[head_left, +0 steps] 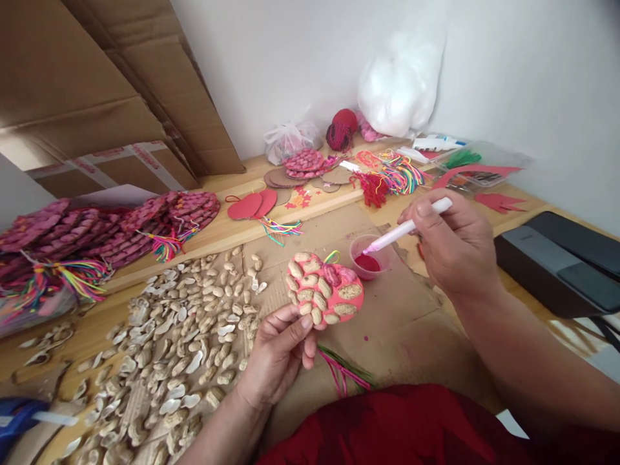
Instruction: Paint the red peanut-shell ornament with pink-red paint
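Observation:
My left hand (283, 342) is closed on the lower edge of a red heart-shaped ornament (325, 290) covered with peanut shells. A few shells near its top right are coloured pink; the others are natural tan. It has a yellow-green loop on top, and a pink and green tassel (343, 371) hangs below. My right hand (453, 242) grips a white paintbrush (409, 226) between thumb and fingers. The brush slants down, its pink-stained tip at a small clear cup (385, 265) of red-pink paint. Whether the tip touches the paint, I cannot tell.
Loose peanut shells (194, 336) spread over the cardboard (411, 329) at left. Stacked pink shell ornaments (116, 223) with tassels stand behind them. A blue glue gun (19, 416) lies at lower left, a dark grey box (562, 258) at right. Yarn (343, 129) and colourful tassels (397, 171) line the back.

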Tool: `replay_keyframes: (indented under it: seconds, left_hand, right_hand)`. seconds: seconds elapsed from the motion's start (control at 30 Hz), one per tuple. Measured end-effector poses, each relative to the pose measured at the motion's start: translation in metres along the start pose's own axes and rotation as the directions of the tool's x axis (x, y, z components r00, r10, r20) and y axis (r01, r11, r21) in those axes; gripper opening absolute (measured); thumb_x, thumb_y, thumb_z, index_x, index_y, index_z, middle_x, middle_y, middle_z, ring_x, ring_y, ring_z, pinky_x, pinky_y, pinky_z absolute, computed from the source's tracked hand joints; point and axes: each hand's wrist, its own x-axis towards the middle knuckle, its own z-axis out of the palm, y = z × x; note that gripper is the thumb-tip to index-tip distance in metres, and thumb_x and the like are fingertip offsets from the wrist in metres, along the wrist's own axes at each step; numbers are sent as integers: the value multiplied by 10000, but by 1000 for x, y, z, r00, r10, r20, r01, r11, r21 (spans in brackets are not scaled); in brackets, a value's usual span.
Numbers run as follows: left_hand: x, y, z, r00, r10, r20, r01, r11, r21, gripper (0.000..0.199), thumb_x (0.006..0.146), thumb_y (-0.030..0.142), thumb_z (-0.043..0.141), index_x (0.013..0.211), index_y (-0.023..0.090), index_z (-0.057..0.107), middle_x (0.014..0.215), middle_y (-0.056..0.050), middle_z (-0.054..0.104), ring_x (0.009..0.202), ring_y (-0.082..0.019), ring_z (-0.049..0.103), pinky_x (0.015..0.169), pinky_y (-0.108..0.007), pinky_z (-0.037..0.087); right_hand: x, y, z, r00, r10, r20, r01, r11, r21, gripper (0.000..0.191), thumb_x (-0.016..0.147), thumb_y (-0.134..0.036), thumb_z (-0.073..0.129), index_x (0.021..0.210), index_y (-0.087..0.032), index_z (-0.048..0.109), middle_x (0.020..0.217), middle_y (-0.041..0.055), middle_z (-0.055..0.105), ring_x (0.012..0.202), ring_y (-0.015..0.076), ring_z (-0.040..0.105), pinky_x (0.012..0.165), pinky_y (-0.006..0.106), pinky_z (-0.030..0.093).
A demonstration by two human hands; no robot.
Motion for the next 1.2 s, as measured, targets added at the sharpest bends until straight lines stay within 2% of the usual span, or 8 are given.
replay_keyframes:
  seconds: [0.07, 0.17, 0.27, 0.4, 0.67, 1.0, 1.13, 1.2]
  left_hand:
    - [0, 1, 1, 1000, -7, -23, 6, 1000, -13, 221, 758, 301, 857, 827, 121, 749, 773, -20, 694, 458, -27, 531, 372, -103, 434]
    - [0, 2, 2, 999, -15, -36, 14, 1000, -21, 223, 753, 296, 862, 834, 122, 749, 800, -32, 708, 494, -46, 582, 362, -97, 442]
    - [1, 3, 3, 999, -10, -31, 9, 1000, -22, 211, 765, 291, 853, 848, 122, 757, 822, -45, 719, 553, -75, 644, 351, -89, 441]
    - [1, 3, 3, 998, -9, -55, 7, 1000, -23, 214, 755, 286, 861, 852, 123, 761, 854, -57, 734, 628, -100, 689, 381, -93, 473]
    - [2, 1, 5, 998, -28, -57, 26, 999, -34, 200, 751, 267, 866, 827, 123, 751, 676, -14, 687, 544, -67, 626, 466, -113, 504]
    - [2, 0, 10, 996, -11, -89, 6, 998, -58, 258, 732, 303, 879, 839, 115, 738, 765, -26, 696, 607, -100, 683, 427, -119, 505]
    - [2, 1, 11, 997, -23, -77, 18, 998, -63, 282, 746, 305, 871, 903, 103, 755, 852, -80, 751, 623, -109, 702, 422, -113, 503]
    - [2, 1, 11, 996, -20, -88, 13, 997, -81, 288, 740, 300, 877, 907, 98, 757, 884, -93, 763, 688, -128, 731, 482, -119, 540]
  right_hand:
    - [-1, -1, -1, 998, -50, 43, 58, 979, -198, 170, 934, -334, 632, 798, -231, 621, 682, -20, 550, 586, 130, 430, 564, 314, 335]
    - [-5, -1, 0, 978, -141, 152, 192, 894, -405, 136, 921, -300, 631, 804, -237, 605, 705, -8, 587, 652, 159, 522, 643, 340, 389]
    - [-7, 0, 2, 947, -197, 254, 303, 807, -507, 140, 906, -304, 633, 790, -230, 606, 727, 11, 634, 722, 192, 573, 696, 363, 413]
    - [-6, 2, 4, 916, -182, 357, 371, 720, -586, 170, 899, -324, 625, 768, -216, 616, 728, 29, 646, 769, 216, 569, 770, 394, 418]
    - [-7, 7, 5, 894, -160, 419, 404, 691, -599, 161, 863, -332, 654, 752, -219, 623, 725, 30, 637, 759, 215, 542, 797, 414, 383]
    - [-4, 0, 0, 913, -257, 317, 388, 784, -484, 77, 854, -292, 686, 805, -260, 637, 724, 6, 660, 702, 210, 567, 683, 367, 398]
    - [-4, -1, -4, 919, -260, 296, 380, 780, -498, 51, 861, -286, 685, 835, -253, 655, 725, 11, 653, 684, 202, 580, 663, 363, 410]
    - [-5, -1, -6, 933, -247, 263, 353, 774, -525, 48, 858, -288, 692, 842, -250, 668, 730, 15, 668, 670, 198, 585, 656, 364, 417]
